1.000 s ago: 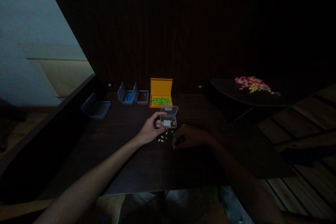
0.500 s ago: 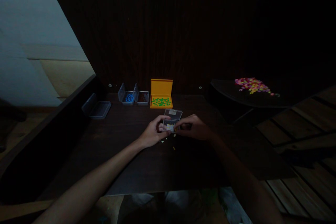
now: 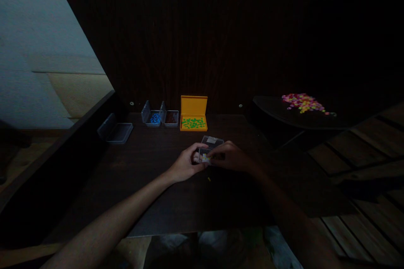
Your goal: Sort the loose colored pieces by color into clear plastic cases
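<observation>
A small clear plastic box (image 3: 211, 148) with its lid up rests on the dark table (image 3: 158, 185), holding white and yellow bits. My left hand (image 3: 186, 164) curls round the box's left side. My right hand (image 3: 232, 157) grips its right side, fingers closed over the rim. One tiny yellow piece (image 3: 208, 179) lies on the table just in front of my hands.
At the back of the table stand an open orange box (image 3: 193, 113) of green pieces, a clear box of blue pieces (image 3: 153, 117), a clear box with dark contents (image 3: 171, 117) and an empty clear box (image 3: 118, 131). A heap of pink and yellow pieces (image 3: 303, 101) lies on a surface at right.
My right hand left the loose pieces on the table and joined my left hand on the clear box. The box has been drawn toward me, covering the scattered white pieces.
</observation>
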`<state>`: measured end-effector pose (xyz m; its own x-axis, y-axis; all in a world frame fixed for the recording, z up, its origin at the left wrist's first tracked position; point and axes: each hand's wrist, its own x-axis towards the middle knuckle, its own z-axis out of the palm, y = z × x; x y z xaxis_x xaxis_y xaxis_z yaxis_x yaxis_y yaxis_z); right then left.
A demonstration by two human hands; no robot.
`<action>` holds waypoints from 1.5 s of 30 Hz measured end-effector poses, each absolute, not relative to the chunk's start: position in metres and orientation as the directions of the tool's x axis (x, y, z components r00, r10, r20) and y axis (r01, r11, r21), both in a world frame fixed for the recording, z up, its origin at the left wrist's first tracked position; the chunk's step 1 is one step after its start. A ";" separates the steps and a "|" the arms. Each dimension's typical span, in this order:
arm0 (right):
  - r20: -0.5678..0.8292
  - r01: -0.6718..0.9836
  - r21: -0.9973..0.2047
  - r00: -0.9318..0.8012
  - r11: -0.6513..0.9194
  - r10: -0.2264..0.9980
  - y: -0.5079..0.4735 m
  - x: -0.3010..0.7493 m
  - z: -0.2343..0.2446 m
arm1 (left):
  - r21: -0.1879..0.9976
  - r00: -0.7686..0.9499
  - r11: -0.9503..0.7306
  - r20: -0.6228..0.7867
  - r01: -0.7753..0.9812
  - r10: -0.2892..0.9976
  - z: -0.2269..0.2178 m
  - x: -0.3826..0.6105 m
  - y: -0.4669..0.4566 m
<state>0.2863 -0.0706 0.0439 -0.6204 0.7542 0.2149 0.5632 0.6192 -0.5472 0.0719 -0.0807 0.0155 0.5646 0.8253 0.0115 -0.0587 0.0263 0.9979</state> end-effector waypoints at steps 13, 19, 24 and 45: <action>0.340 0.483 -0.579 -0.589 0.657 0.733 -0.074 0.286 0.051 | 0.998 0.547 0.009 0.027 -0.062 0.837 0.019 0.073 -0.082; 0.296 0.377 -0.621 -0.699 0.687 0.651 -0.078 0.286 0.054 | 0.999 0.485 -0.008 0.023 -0.035 0.874 0.019 0.068 -0.073; -0.028 0.492 -0.603 -0.800 0.628 0.599 -0.078 0.279 0.046 | 0.999 0.433 -0.044 0.047 -0.017 0.900 0.016 0.065 -0.067; -0.182 0.474 -0.699 -0.842 0.535 0.508 -0.076 0.276 0.040 | 0.998 0.425 -0.067 0.056 0.012 0.904 0.014 0.061 -0.064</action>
